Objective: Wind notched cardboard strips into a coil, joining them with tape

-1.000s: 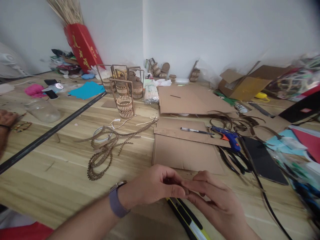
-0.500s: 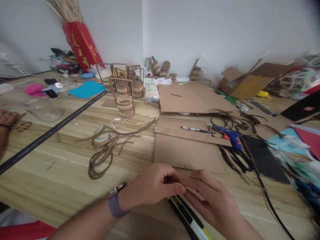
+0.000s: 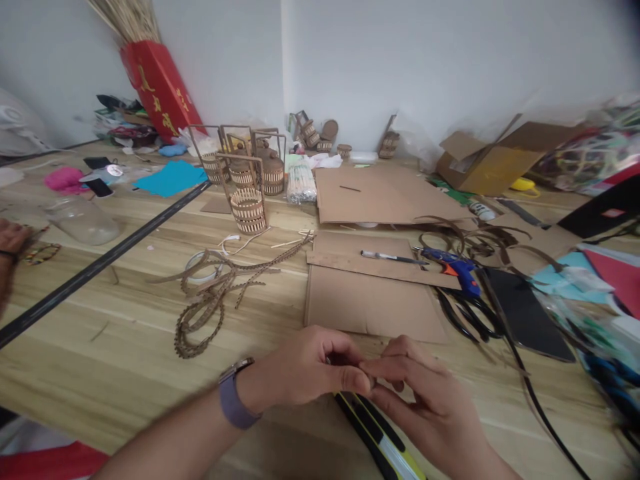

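My left hand [image 3: 323,365] and my right hand [image 3: 425,393] meet over the near part of the table, fingertips pinched together. Between them is a small brownish piece [image 3: 371,381], mostly covered by the fingers, so its kind is unclear. Beneath the hands lies a yellow and black utility knife [image 3: 375,440]. Just beyond them is a cardboard sheet [image 3: 370,307], with a cardboard strip [image 3: 340,262] and a pen [image 3: 393,257] on it. Left of the hands, notched brown strips [image 3: 200,333] lie in a loose tangle.
Small slatted baskets with tall handles [image 3: 249,210] stand at the back left. A blue glue gun [image 3: 460,267], scissors [image 3: 473,317] and a black phone-like slab [image 3: 530,313] lie to the right. A glass jar [image 3: 83,220] and another person's hand [image 3: 13,240] are at far left.
The right fingers have shifted slightly around the small piece, and a bit of it now shows between the fingertips. The view has moved a little; the rest stays put.
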`<state>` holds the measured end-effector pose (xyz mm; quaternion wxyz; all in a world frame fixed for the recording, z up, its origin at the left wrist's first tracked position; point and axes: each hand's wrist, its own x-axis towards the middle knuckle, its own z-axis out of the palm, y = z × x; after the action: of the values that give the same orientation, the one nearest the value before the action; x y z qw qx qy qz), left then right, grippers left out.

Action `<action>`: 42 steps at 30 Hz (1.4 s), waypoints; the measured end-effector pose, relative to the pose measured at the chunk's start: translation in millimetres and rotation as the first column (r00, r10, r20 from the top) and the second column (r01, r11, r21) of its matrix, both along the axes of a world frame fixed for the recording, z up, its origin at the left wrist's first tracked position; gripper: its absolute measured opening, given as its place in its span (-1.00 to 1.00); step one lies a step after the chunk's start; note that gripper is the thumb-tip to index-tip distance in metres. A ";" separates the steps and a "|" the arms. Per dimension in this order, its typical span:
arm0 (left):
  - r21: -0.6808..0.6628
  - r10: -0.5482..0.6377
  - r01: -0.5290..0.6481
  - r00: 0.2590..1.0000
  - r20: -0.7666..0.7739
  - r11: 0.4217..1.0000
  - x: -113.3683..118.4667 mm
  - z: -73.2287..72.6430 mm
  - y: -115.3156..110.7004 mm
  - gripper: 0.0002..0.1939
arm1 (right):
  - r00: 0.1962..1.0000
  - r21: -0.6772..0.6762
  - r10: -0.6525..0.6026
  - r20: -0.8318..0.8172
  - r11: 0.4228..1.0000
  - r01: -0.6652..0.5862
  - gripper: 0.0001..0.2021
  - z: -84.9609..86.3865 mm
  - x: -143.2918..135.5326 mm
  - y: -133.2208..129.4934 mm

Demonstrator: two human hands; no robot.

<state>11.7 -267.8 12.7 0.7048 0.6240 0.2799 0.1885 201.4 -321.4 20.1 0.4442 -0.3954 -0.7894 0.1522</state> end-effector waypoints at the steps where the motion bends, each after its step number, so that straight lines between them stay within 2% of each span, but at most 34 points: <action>1: 0.027 0.015 -0.014 1.000 -0.019 1.000 -0.3 0.0 0.4 -0.49 | 1.000 0.003 -0.005 0.016 1.000 0.005 -0.93 -0.8 0.2 0.4; 5: 0.186 0.072 -0.051 0.992 -0.104 0.981 -0.6 0.6 2.0 -0.54 | 0.992 0.037 -0.031 0.119 0.999 0.027 -0.84 -6.5 3.0 1.5; 8: 0.291 0.103 -0.060 0.986 -0.133 0.955 0.0 1.2 2.3 -0.56 | 0.983 0.081 -0.041 0.180 0.996 0.027 -0.84 -7.8 4.8 1.8; 10: 0.276 0.090 -0.059 0.991 -0.101 0.959 0.2 0.7 1.7 -0.57 | 0.989 0.050 -0.031 0.148 0.998 0.024 -0.88 -5.2 4.7 1.5; 15: 0.034 -0.009 0.008 0.999 0.039 0.999 -0.4 2.0 -0.9 -0.61 | 0.999 -0.041 -0.009 -0.030 0.999 0.007 -0.94 2.9 1.0 -1.1; 20: -0.033 -0.070 0.076 0.987 0.144 0.997 -0.8 7.7 -2.0 -0.56 | 0.994 -0.035 0.012 -0.112 0.999 -0.016 -0.91 1.5 -0.9 -1.9; 25: -0.003 -0.036 0.037 0.996 0.086 0.999 -1.0 5.5 -0.8 -0.55 | 0.996 -0.011 0.004 -0.088 1.000 -0.005 -0.87 0.7 -2.1 -0.6; 29: 0.038 -0.005 0.003 0.998 0.064 0.999 -0.2 3.0 0.3 -0.52 | 1.000 0.033 0.003 0.021 0.999 -0.003 -0.95 -0.6 -0.5 -0.3; 31: 0.064 0.014 -0.018 0.999 0.049 0.998 0.6 2.2 -0.1 -0.53 | 0.997 0.057 -0.001 0.077 0.998 -0.004 -0.91 -2.8 1.4 -0.2; 34: 0.169 0.062 -0.058 0.998 -0.016 0.984 1.7 1.3 -1.9 -0.58 | 0.988 0.096 -0.014 0.151 0.995 -0.001 -0.87 -5.1 3.3 0.4; 37: 0.303 0.094 -0.075 0.994 -0.048 0.950 2.0 1.9 -3.7 -0.61 | 0.989 0.053 -0.009 0.149 0.999 0.001 -0.90 -3.0 3.5 1.2; 42: 0.245 0.056 -0.026 0.992 -0.117 0.969 0.1 6.1 -2.5 -0.59 | 0.993 -0.011 0.019 0.120 1.000 -0.018 -0.90 0.1 4.1 1.1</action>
<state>11.8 -270.3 18.9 0.6005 0.7100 0.3106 0.1971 205.5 -320.3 20.2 0.3926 -0.3986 -0.8175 0.1363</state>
